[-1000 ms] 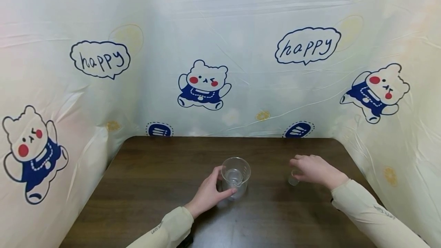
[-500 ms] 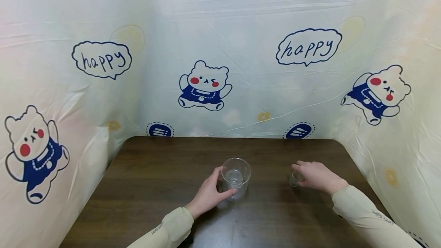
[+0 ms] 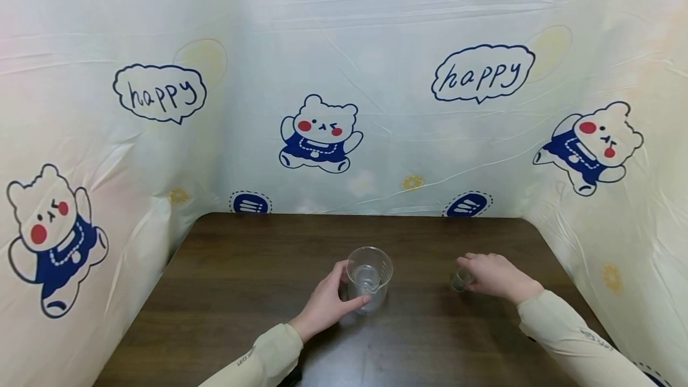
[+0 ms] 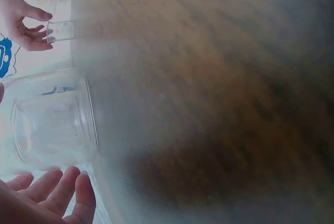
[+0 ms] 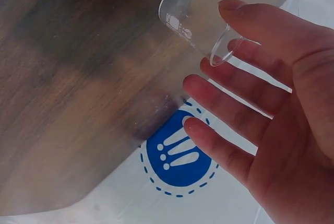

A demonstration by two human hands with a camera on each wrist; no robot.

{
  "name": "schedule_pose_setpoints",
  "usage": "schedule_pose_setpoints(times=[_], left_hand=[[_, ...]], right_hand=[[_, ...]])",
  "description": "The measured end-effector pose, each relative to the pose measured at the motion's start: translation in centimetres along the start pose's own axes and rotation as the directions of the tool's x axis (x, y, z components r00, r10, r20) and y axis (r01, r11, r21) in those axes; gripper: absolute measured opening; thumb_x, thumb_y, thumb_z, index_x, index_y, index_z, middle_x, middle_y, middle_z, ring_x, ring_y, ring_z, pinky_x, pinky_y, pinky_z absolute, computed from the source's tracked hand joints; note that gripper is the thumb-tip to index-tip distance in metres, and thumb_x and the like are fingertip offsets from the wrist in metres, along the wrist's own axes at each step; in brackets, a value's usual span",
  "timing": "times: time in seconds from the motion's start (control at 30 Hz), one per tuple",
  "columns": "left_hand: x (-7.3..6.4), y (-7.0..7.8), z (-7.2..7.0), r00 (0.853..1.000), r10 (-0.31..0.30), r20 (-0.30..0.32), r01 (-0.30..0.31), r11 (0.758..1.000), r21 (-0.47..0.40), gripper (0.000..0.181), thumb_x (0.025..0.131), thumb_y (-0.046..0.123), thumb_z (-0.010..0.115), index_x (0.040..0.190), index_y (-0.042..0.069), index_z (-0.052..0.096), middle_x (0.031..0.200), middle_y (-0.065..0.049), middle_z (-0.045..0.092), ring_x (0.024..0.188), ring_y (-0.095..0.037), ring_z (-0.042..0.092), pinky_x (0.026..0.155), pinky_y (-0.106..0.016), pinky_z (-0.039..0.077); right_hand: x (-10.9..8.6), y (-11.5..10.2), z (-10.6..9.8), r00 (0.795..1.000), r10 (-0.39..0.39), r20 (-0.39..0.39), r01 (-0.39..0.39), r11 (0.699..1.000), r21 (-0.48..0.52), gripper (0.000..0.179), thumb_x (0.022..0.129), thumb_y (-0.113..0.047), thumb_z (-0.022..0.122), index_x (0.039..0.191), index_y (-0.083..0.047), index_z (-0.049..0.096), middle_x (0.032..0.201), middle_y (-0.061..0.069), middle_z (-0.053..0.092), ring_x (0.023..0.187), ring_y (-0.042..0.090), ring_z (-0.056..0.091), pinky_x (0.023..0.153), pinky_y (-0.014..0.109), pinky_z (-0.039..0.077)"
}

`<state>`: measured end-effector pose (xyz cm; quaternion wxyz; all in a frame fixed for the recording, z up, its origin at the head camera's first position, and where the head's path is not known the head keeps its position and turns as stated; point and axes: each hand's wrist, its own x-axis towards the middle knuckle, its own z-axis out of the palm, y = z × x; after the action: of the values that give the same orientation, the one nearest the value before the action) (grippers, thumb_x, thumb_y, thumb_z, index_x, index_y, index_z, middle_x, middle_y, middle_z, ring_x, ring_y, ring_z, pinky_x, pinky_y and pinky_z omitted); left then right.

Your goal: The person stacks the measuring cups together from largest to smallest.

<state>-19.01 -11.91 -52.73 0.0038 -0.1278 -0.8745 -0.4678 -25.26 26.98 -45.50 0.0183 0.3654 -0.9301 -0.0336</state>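
My left hand [image 3: 329, 301] holds a large clear glass beaker [image 3: 380, 294] upright on the table, thumb on the near side and fingers around the left. Inside that beaker stands a smaller glass beaker [image 3: 366, 278], its outline also showing in the left wrist view. To the right, my right hand [image 3: 498, 278] pinches a tiny clear beaker [image 3: 458, 282] near its rim. In the right wrist view the thumb and fingertips lie on either side of the tiny beaker's rim [image 5: 222, 51], the other fingers spread; white print marks its wall. The tiny beaker's base is at the tabletop.
The dark brown wooden table [image 3: 258, 261] spreads beneath both hands. A pale printed curtain [image 3: 387, 136] with bear drawings and "happy" bubbles encloses the back and both sides, meeting the table's far edge.
My right hand has come down lower over the tiny beaker, with fingers now at its rim. The left hand and large beaker stay in place.
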Motion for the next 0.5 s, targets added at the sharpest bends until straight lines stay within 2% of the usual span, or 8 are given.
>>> schedule_pose_setpoints(times=[0.17,0.5], left_hand=[[-0.08,0.04,0.02,1.0,-0.01,0.009,0.01,1.0,-0.012,0.081,0.085,0.05,0.085,0.146,0.014,0.046,0.118,-0.002,0.065,0.114,-0.024,0.061,0.092,-0.046,0.049],[-0.17,0.04,0.05,1.0,-0.024,0.015,0.024,0.999,-0.025,0.081,0.085,0.051,0.084,0.147,0.017,0.046,0.119,0.001,0.065,0.115,-0.02,0.06,0.094,-0.046,0.049]], right_hand=[[0.11,0.05,0.0,1.0,0.015,0.027,-0.016,1.0,0.012,0.041,0.074,-0.016,0.093,0.108,-0.007,0.071,0.089,0.001,0.066,0.072,0.017,0.066,0.062,0.041,0.056],[0.14,0.2,0.18,0.999,0.023,0.026,-0.023,0.999,0.022,0.038,0.074,-0.016,0.093,0.103,-0.008,0.069,0.087,0.0,0.067,0.072,0.016,0.065,0.063,0.041,0.055]])
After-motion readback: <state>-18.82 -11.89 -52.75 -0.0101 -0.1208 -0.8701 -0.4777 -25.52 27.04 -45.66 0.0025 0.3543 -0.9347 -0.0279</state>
